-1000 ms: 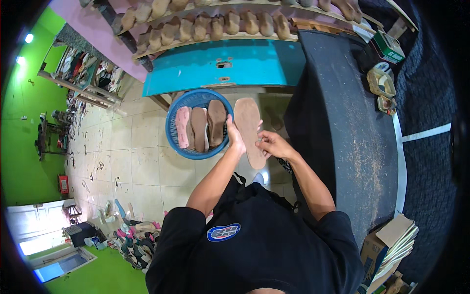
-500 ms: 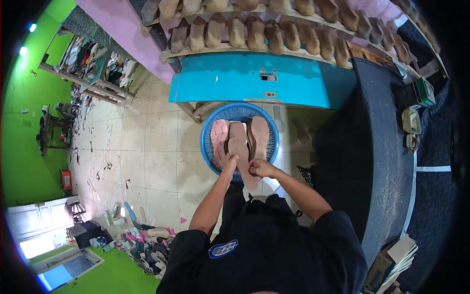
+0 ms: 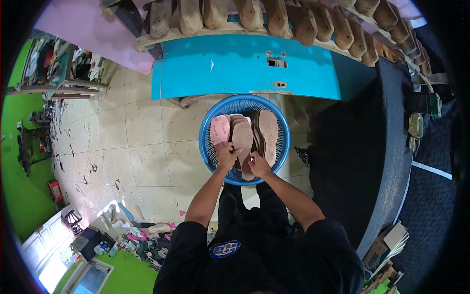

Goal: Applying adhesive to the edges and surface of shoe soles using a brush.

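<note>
Both hands are working over the blue basket [image 3: 210, 147] on the tiled floor. The left hand [image 3: 226, 155] and right hand [image 3: 258, 164] are gripping the near end of a tan sole [image 3: 243, 142], lowering it among the soles already stacked inside: a pink sole [image 3: 220, 130] to its left, a brown sole [image 3: 269, 131] to its right. Judged progress: insertion nearly complete; release remaining.

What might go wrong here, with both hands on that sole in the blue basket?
The tan sole under the left hand and right hand lies across other soles, so it may slide off them. The blue basket sits on the floor by the person's feet and might tip if pressed near its rim. Scraps on the tiles could be slippery.
</note>
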Demonstrator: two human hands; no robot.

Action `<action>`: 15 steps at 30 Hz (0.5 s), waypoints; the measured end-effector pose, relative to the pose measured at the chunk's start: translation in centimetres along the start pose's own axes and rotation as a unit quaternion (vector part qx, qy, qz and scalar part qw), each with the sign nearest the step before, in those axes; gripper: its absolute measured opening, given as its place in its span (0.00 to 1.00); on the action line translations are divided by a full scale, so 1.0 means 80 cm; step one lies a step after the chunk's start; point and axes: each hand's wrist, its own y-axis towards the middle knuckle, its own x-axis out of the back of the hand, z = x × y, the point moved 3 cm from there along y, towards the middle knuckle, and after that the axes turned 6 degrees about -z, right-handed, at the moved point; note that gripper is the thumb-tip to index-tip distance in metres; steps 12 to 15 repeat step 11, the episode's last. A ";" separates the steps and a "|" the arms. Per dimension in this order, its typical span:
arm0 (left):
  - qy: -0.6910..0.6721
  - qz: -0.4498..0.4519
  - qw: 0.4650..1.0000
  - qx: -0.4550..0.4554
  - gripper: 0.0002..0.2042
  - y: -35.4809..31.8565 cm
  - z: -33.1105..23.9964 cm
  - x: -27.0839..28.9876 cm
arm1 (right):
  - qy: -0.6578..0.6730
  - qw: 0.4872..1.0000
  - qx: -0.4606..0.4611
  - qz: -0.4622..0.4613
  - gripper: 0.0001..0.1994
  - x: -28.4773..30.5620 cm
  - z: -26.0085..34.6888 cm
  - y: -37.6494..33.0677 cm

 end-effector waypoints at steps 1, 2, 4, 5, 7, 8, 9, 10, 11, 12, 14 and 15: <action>0.003 0.000 1.000 0.004 0.16 0.004 0.010 0.004 | -0.008 1.000 0.004 -0.013 0.16 -0.002 0.009 0.004; 0.027 0.009 0.998 -0.063 0.15 0.009 -0.001 -0.001 | -0.009 1.000 -0.011 -0.017 0.16 -0.003 0.000 0.006; 0.081 0.001 0.979 -0.186 0.14 0.018 -0.021 0.002 | -0.020 0.998 -0.005 -0.053 0.16 -0.004 -0.009 0.009; 0.080 0.009 0.980 -0.184 0.14 0.020 -0.031 0.003 | -0.019 0.998 -0.013 -0.052 0.16 -0.003 -0.012 0.010; -0.058 0.136 0.985 0.088 0.16 0.025 -0.035 -0.005 | -0.011 0.996 0.001 -0.084 0.16 0.004 -0.011 0.012; -0.066 0.106 0.988 0.094 0.19 0.026 -0.031 -0.002 | -0.021 0.997 -0.010 -0.074 0.17 0.002 -0.007 0.016; -0.062 0.105 0.988 0.095 0.19 0.025 -0.015 -0.005 | -0.018 0.997 -0.010 -0.071 0.17 -0.003 -0.008 0.018; -0.056 0.077 0.993 0.073 0.20 0.025 0.000 -0.007 | -0.018 0.996 0.015 -0.086 0.17 -0.008 -0.006 0.021; -0.050 0.046 0.997 0.046 0.21 0.027 0.019 -0.008 | -0.017 0.994 0.045 -0.103 0.17 -0.012 -0.004 0.026; -0.050 0.046 0.997 0.046 0.21 0.027 0.019 -0.008 | -0.017 0.994 0.045 -0.103 0.17 -0.012 -0.004 0.026; -0.050 0.046 0.997 0.046 0.21 0.027 0.019 -0.008 | -0.017 0.994 0.045 -0.103 0.17 -0.012 -0.004 0.026; -0.050 0.046 0.997 0.046 0.21 0.027 0.019 -0.008 | -0.017 0.994 0.045 -0.103 0.17 -0.012 -0.004 0.026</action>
